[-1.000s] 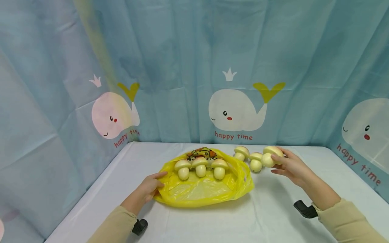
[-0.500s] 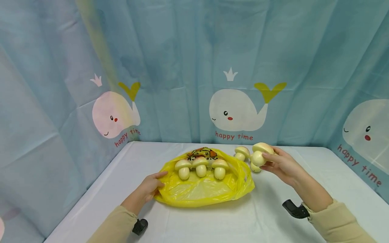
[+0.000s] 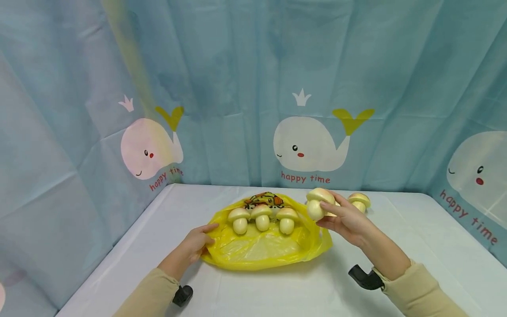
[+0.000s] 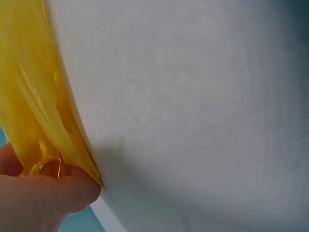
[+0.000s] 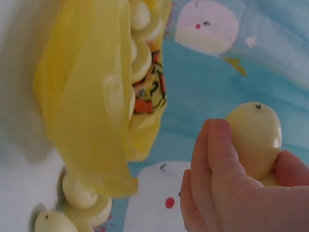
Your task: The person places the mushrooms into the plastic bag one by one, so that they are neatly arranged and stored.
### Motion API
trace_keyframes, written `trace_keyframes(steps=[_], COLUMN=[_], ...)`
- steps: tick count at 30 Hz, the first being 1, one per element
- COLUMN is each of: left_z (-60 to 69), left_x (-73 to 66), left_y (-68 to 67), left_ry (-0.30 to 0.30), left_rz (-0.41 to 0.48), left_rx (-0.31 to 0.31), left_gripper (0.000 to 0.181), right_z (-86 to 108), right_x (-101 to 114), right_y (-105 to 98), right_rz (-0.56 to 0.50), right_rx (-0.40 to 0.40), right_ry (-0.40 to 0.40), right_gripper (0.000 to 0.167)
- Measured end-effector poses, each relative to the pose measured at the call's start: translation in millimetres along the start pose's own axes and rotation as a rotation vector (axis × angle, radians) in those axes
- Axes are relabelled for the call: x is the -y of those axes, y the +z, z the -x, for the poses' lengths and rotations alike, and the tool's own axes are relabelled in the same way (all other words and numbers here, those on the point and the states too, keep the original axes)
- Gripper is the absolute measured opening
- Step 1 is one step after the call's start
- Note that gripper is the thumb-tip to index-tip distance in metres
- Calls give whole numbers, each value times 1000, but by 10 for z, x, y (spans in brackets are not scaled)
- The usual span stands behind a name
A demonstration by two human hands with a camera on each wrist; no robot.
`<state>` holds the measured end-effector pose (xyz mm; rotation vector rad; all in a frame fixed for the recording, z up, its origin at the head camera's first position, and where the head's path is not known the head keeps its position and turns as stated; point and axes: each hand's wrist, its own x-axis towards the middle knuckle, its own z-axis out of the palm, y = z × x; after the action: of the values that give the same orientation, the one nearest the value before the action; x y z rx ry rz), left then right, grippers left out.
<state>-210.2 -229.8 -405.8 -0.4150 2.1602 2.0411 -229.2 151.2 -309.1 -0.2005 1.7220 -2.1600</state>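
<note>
The right grip is clamped on a toy mushroom, pinched between thumb and fingers, clear of the desk. What counts here is how it stands to the yellow bag: the mouth lies to the left of this grip and a little toward the person, with the bag's right end just beside and below the fingers. The right wrist view shows a gap between held mushroom and plastic. Its long axis looks near upright, cap uppermost, stem leaning slightly bagward.

The left grip is pinched on the bag's left edge, across the mouth from the right. Between the two grips, three bagged mushrooms sit in a row toward the bag's far side. Loose mushrooms lie near the right grip, the nearer hand to them; one shows just beyond it, others are partly hidden.
</note>
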Motion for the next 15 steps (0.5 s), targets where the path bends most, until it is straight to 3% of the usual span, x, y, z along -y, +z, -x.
trace_keyframes(steps=[6,15], left_z=[5,4], left_x=[8,-6], left_y=[-9,-13], left_ry=[-8,-8], left_rz=[8,2], left_rx=[10,8], left_gripper=[56,57], right_z=[-24,-93], right_x=[-89,-228], right_y=[188,371], right_rz=[-43,22], right_rx=[17,37], right_ry=[49,82], right_gripper=[71,69])
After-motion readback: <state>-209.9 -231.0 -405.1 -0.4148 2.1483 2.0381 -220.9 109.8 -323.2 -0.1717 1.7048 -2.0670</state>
